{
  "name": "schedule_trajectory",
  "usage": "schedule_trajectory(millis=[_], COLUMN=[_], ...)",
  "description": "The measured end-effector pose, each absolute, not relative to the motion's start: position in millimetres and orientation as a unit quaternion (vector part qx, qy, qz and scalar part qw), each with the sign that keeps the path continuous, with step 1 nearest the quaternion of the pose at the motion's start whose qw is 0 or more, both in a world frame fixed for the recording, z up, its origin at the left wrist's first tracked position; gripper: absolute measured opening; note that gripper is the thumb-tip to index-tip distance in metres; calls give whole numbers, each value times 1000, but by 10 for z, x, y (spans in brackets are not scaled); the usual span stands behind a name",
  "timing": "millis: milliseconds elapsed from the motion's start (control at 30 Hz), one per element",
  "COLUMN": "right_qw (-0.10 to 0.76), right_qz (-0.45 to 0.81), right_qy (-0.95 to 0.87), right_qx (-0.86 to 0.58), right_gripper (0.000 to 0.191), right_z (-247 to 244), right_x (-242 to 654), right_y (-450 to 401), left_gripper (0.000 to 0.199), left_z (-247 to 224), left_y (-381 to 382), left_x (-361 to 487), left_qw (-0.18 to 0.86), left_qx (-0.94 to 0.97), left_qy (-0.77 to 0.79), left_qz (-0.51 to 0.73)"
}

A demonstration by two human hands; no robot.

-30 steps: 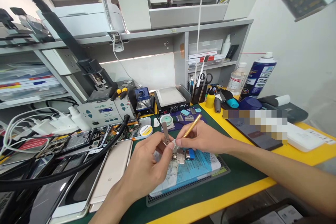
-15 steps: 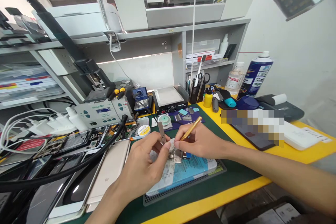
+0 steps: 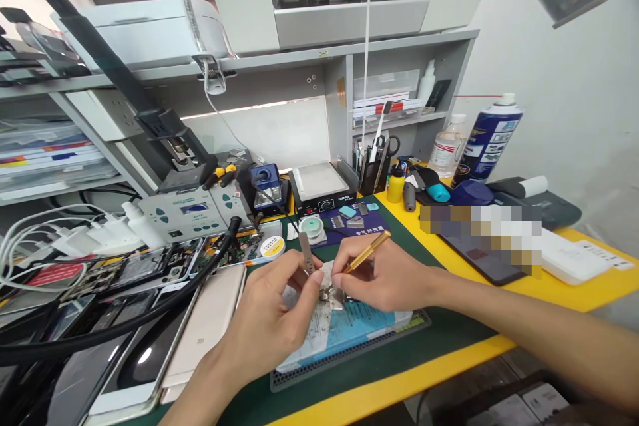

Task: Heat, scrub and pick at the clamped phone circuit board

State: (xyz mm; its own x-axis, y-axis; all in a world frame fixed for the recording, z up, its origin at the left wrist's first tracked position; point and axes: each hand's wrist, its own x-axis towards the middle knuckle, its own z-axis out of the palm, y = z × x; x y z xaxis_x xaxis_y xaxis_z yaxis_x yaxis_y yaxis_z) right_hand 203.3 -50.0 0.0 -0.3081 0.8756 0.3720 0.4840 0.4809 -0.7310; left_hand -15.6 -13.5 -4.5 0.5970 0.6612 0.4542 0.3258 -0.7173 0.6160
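My left hand (image 3: pixel 269 309) is closed on grey metal tweezers (image 3: pixel 305 249), their back end sticking up above my fingers. In my right hand (image 3: pixel 392 276) a slim gold pen-like tool (image 3: pixel 370 249) is held as one holds a pen. Both hands meet over a small shiny metal part (image 3: pixel 336 299), which lies on a stained blue-and-white pad (image 3: pixel 344 333). My fingers hide the tips of both tools and some of the part, so I cannot tell what kind of part it is.
Phones (image 3: pixel 202 326) and opened devices crowd the left, crossed by a thick black hose (image 3: pixel 164 313). A solder wire spool (image 3: pixel 311 227) and a hot plate (image 3: pixel 322 186) stand behind the pad. At right are a spray can (image 3: pixel 486 140) and a dark phone (image 3: pixel 479 253).
My right hand has shifted slightly and its gold tool leans lower to the right, now covering the blue bit beside the metal part. My left hand keeps its grip. The camera view has shifted slightly.
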Motion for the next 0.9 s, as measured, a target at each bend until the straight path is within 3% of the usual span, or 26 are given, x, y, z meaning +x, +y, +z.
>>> schedule_trajectory(millis=[900], right_qw=[398], right_qz=[233], right_qy=[-784], right_qx=[-415], right_gripper=[11], right_z=[-39], right_x=[2021], right_y=[-499], left_gripper=[9], left_z=[-43], left_y=[-143], left_x=[-154], left_qw=[256], left_qx=[862], left_qy=[273], left_qz=[341])
